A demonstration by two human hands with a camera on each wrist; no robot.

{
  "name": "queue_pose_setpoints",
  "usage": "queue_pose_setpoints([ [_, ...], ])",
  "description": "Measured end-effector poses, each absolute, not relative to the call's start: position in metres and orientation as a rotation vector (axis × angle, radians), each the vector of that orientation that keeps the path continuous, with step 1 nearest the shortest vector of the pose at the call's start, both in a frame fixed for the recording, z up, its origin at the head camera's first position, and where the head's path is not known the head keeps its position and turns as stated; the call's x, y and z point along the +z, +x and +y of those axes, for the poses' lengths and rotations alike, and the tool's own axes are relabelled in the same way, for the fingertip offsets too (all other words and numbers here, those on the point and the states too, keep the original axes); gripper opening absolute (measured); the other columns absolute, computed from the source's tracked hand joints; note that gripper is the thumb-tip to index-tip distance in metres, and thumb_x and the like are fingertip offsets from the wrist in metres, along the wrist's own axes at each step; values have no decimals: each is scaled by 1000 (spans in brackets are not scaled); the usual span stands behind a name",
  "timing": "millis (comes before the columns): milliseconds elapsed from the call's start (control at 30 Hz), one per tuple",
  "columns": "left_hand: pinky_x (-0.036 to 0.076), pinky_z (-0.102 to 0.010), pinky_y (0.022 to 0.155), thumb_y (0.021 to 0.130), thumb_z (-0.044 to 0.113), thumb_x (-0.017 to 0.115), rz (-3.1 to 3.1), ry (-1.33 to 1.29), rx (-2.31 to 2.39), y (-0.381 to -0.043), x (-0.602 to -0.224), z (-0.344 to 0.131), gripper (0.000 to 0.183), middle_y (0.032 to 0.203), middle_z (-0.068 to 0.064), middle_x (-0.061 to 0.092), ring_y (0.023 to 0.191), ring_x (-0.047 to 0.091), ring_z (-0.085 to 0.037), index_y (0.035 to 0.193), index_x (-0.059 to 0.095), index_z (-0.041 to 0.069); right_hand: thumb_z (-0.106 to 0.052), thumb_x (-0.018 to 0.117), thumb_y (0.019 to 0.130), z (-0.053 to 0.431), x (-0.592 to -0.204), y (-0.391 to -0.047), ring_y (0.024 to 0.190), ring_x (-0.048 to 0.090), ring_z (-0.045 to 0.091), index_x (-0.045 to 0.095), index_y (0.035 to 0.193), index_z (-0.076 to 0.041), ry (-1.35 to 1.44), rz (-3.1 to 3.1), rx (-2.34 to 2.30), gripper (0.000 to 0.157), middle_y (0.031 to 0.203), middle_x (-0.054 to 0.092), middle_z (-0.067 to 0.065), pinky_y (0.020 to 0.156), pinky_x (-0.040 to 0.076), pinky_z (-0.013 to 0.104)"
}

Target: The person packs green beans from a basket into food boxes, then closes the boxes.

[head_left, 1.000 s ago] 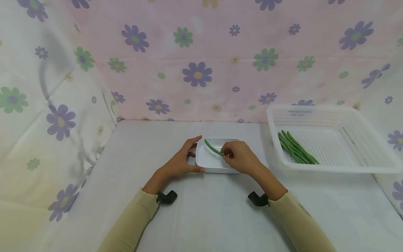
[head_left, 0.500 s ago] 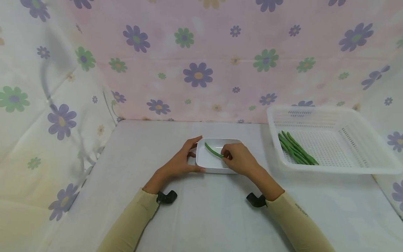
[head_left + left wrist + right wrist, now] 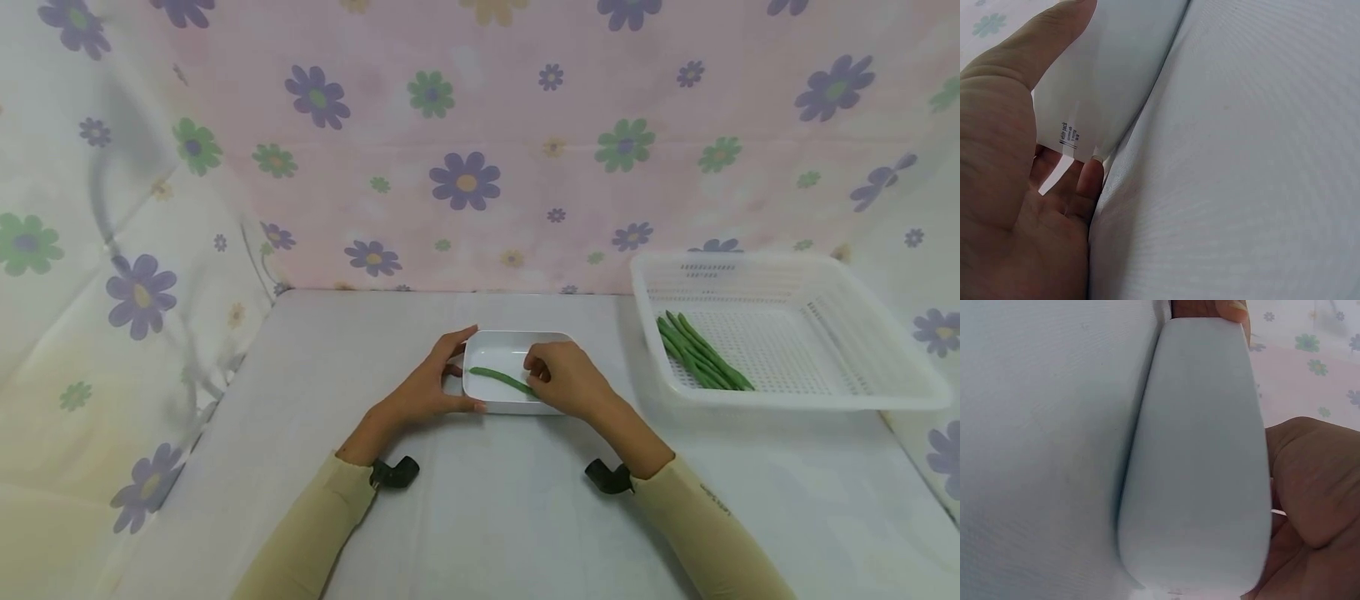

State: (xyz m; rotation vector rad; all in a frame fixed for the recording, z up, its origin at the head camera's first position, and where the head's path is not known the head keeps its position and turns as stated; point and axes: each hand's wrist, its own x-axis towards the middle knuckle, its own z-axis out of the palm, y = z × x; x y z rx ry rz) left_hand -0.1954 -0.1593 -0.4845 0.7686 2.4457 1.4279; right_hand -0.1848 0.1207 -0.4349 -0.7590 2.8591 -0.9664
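Note:
A small white rectangular dish (image 3: 491, 350) stands on the table. My left hand (image 3: 427, 379) grips its left end, thumb along the front wall and fingers around the far corner. In the left wrist view, that thumb (image 3: 1054, 37) lies against the dish's wall, which carries a small printed label (image 3: 1069, 134). One green bean (image 3: 498, 377) lies across the dish floor, its right end under my right hand (image 3: 566, 375). The right fingers bend loosely over the dish, just above the bean and apart from it. The dish wall (image 3: 1197, 456) fills the middle of the right wrist view.
A white perforated basket (image 3: 825, 400) stands at the right, with a bunch of green beans (image 3: 701, 354) along its left side. Flowered cloth (image 3: 517, 192) hangs behind the table and at both sides. White cloth covers the table (image 3: 480, 517).
The green bean has left my right fingers and come down onto the dish floor, its left end swinging toward the front. My left hand stays on the dish.

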Motion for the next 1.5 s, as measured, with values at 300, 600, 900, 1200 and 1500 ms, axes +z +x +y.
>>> queue_pose_setpoints([
  [300,50,-41,109,78,36,98,2439,761,1434,-194,-486,-162,123,164,-1,34,136,51,-18,171,19,26,-7,76,93,120,-409,-170,81,66,15,76,105,-3,-762,2897,-957,12,90,71,0,74,57,32],
  [600,50,-41,108,79,33,98,2440,787,1443,-194,-486,-162,122,163,-6,36,132,54,-20,171,19,26,-7,78,94,136,-376,-153,82,68,11,75,105,-7,-887,2936,-1050,12,93,73,-2,76,59,36],
  [900,49,-47,110,78,33,98,2437,752,1443,-192,-484,-162,122,164,-3,36,129,56,-23,171,19,31,-4,76,95,166,-356,-151,82,69,16,75,108,-4,-839,3037,-1146,13,95,75,3,75,61,41],
  [1200,48,-51,109,77,23,99,2423,761,1477,-191,-484,-160,122,163,-2,35,132,55,-28,170,20,29,-5,77,95,209,-349,-157,82,70,20,77,106,-5,-630,3206,-1162,11,95,77,6,73,60,36],
  [1500,46,-58,110,80,10,96,2391,783,1488,-185,-465,-152,120,164,-18,32,137,50,-40,170,18,19,-16,74,99,255,-351,-164,85,72,26,79,118,-7,-412,3245,-1184,21,99,78,12,72,47,11],
])
